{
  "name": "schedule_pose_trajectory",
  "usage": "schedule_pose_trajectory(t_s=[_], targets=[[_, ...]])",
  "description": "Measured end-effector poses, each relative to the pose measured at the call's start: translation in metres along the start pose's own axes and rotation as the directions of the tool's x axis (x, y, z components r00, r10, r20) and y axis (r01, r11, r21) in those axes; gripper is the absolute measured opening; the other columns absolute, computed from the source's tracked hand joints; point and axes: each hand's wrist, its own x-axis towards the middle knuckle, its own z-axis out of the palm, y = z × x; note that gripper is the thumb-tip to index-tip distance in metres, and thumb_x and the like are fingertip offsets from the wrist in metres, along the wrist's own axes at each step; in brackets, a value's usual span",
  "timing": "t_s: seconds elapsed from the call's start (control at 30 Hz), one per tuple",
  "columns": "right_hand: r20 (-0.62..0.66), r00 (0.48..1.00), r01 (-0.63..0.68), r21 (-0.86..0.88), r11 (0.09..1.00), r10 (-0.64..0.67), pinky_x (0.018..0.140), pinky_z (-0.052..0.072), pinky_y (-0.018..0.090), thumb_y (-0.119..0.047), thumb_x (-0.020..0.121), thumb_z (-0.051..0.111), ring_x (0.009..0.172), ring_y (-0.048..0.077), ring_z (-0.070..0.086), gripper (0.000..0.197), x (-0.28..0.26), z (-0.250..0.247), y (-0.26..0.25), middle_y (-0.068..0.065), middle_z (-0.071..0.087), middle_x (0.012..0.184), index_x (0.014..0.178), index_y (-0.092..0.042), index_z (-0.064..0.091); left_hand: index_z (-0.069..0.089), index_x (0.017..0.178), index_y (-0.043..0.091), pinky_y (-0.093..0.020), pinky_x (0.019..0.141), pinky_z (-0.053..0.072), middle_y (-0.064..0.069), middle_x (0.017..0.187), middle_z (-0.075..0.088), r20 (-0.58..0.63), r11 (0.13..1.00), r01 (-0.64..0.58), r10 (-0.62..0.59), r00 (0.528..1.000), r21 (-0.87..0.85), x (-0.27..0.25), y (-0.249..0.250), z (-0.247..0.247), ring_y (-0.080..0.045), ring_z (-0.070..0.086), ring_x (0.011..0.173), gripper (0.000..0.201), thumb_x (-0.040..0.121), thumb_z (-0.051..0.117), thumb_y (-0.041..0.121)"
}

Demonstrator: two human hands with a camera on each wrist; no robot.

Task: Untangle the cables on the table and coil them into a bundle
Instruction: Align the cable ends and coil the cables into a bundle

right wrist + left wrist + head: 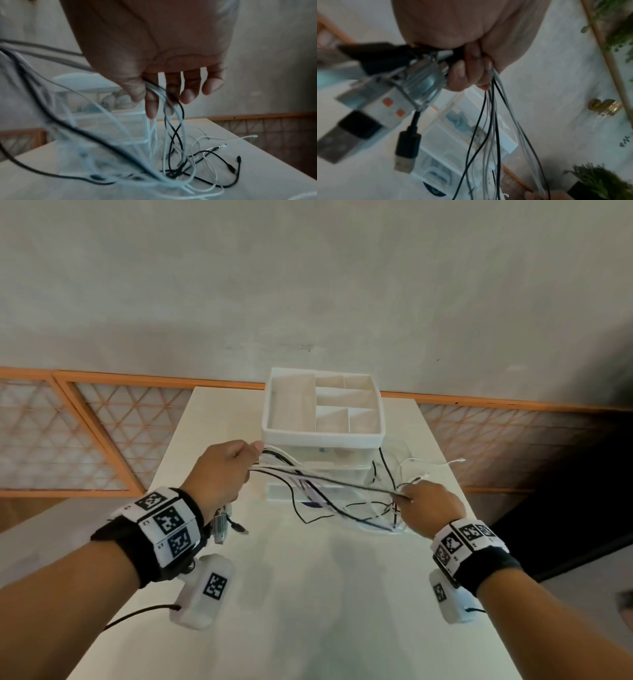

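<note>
Both hands (219,470) (432,508) grip thin, seemingly rubbery black and white cables (329,481).

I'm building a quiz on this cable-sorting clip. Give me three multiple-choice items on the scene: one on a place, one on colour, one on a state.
1. Where does the white organiser stand?
A. at the far end of the table, beyond the hands
B. on the floor
C. at the near edge, under the wrists

2. What colours are the cables?
A. red and yellow
B. black and white
C. all green

3. What is the left hand doing?
A. lying flat on the table
B. gripping a bunch of cables
C. hanging open, holding nothing

Answers:
1 A: the head view shows it past both hands, near the far edge.
2 B: only black and white strands show in every view.
3 B: the left wrist view shows fingers curled round several strands, while the right hand holds the other end.
</note>
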Motion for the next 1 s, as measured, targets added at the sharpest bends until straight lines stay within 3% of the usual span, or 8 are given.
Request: schedule_pose_trajectory(t_s=[0.13, 0.2, 0.23, 0.33, 0.4, 0.7, 0.87, 1.0], targets=[[-0.504, 0.859, 0.212, 0.503, 0.838, 0.085, 0.072, 0.039, 0.025, -0.027, 0.098, 0.057, 0.083, 0.025, 0.062, 0.02, 0.002, -0.013, 0.003, 0.009, 0.07, 0.098, 0.105, -0.018, 0.075, 0.048, 0.073, 0.002, -0.03, 0.056, 0.032, -0.002, 0.057, 0.046, -0.04, 0.97, 0.008, 0.002, 0.999, 0.242, 0.004, -0.01, -0.001, -0.02, 0.036, 0.049, 0.05, 0.1, 0.049, 0.044], [-0.721, 0.69, 0.39, 0.447, 0.805, 0.066, 0.067, 0.033, 0.021, -0.022, 0.096, 0.06, 0.076, 0.017, 0.056, 0.017, -0.005, -0.015, 0.0, 0.009, 0.068, 0.092, 0.1, -0.013, 0.075, 0.049, 0.071, 0.006, -0.035, 0.06, 0.033, -0.003, 0.058, 0.045, -0.091, 0.979, 0.049, -0.031, 0.995, 0.199, 0.008, -0.016, -0.002, -0.022, 0.035, 0.05, 0.049, 0.099, 0.048, 0.046], [-0.727, 0.687, 0.4, 0.404, 0.822, 0.023, 0.067, 0.035, 0.022, -0.024, 0.095, 0.058, 0.076, 0.018, 0.057, 0.021, -0.009, -0.01, -0.002, 0.009, 0.068, 0.091, 0.098, -0.012, 0.074, 0.049, 0.069, 0.009, -0.035, 0.058, 0.031, 0.0, 0.053, 0.042, -0.117, 0.994, 0.058, -0.047, 0.992, 0.093, 0.009, -0.014, -0.003, -0.021, 0.031, 0.048, 0.047, 0.099, 0.049, 0.045], [-0.064, 0.988, 0.152, 0.16, 0.975, -0.144, 0.092, 0.048, 0.033, -0.04, 0.096, 0.051, 0.109, 0.025, 0.064, 0.032, -0.02, 0.03, 0.007, 0.003, 0.068, 0.121, 0.117, -0.024, 0.069, 0.044, 0.066, 0.016, -0.027, 0.048, 0.02, 0.008, 0.045, 0.028, -0.107, 0.965, 0.028, -0.058, 0.993, -0.259, 0.006, 0.001, -0.007, -0.015, 0.019, 0.043, 0.043, 0.101, 0.051, 0.04], [0.316, 0.934, 0.185, -0.028, 0.982, -0.166, 0.111, 0.036, 0.037, -0.05, 0.089, 0.06, 0.133, 0.017, 0.049, 0.048, -0.028, 0.04, 0.008, -0.008, 0.053, 0.142, 0.136, -0.037, 0.054, 0.045, 0.06, 0.021, -0.026, 0.047, 0.014, 0.007, 0.048, 0.023, -0.041, 0.94, 0.008, -0.024, 0.999, -0.34, 0.001, 0.014, -0.007, -0.012, 0.016, 0.043, 0.045, 0.101, 0.052, 0.038], [-0.191, 0.816, 0.568, 0.448, 0.691, -0.546, 0.115, 0.026, 0.038, -0.078, 0.066, 0.069, 0.143, 0.012, 0.032, 0.116, -0.049, -0.036, -0.101, -0.01, 0.029, 0.159, 0.155, -0.038, 0.005, 0.054, 0.08, -0.003, -0.023, 0.046, 0.026, 0.012, 0.043, 0.035, 0.135, 0.982, -0.183, 0.187, 0.973, -0.044, -0.019, 0.031, 0.015, -0.008, 0.028, 0.039, 0.049, 0.101, 0.048, 0.041], [-0.343, 0.857, 0.511, 0.476, 0.715, -0.384, 0.07, 0.051, 0.033, -0.025, 0.087, 0.064, 0.075, 0.025, 0.066, 0.024, -0.027, -0.023, -0.121, 0.004, 0.074, 0.083, 0.11, -0.02, 0.068, 0.051, 0.089, -0.011, -0.015, 0.041, 0.025, 0.012, 0.047, 0.031, 0.193, 0.973, -0.226, 0.231, 0.954, -0.05, -0.029, 0.037, 0.015, -0.007, 0.025, 0.04, 0.053, 0.103, 0.042, 0.039], [-0.328, 0.922, 0.361, 0.537, 0.762, -0.205, 0.071, 0.053, 0.031, -0.013, 0.083, 0.065, 0.074, 0.023, 0.067, 0.019, -0.006, -0.025, -0.097, 0.003, 0.075, 0.078, 0.095, -0.022, 0.078, 0.049, 0.083, -0.007, -0.016, 0.042, 0.025, 0.011, 0.044, 0.033, 0.121, 0.98, -0.199, 0.197, 0.973, 0.007, -0.027, 0.022, -0.002, -0.005, 0.026, 0.037, 0.049, 0.104, 0.041, 0.036]])
